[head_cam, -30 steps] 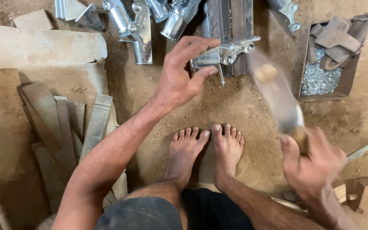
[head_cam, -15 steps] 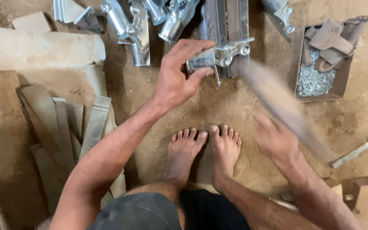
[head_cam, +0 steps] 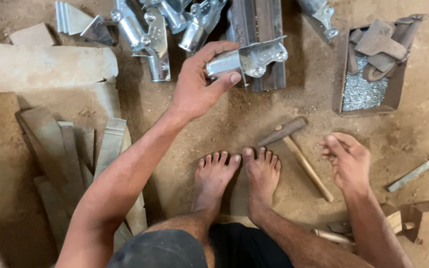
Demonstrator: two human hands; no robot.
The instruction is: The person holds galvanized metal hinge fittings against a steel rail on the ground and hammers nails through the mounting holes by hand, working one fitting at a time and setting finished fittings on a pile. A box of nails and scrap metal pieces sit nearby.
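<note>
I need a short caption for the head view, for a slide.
Left hand grips a metal bracket; right hand open beside a hammer.

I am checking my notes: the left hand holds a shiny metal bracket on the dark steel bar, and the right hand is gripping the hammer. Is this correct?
Not quite. The left hand does hold the metal bracket on the steel bar, but the right hand is open and empty. The hammer lies on the dirt floor beside it, as the head view shows.

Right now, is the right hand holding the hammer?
No: the hammer lies on the dirt floor beside the feet, and the right hand is open next to it, not touching it.
</note>
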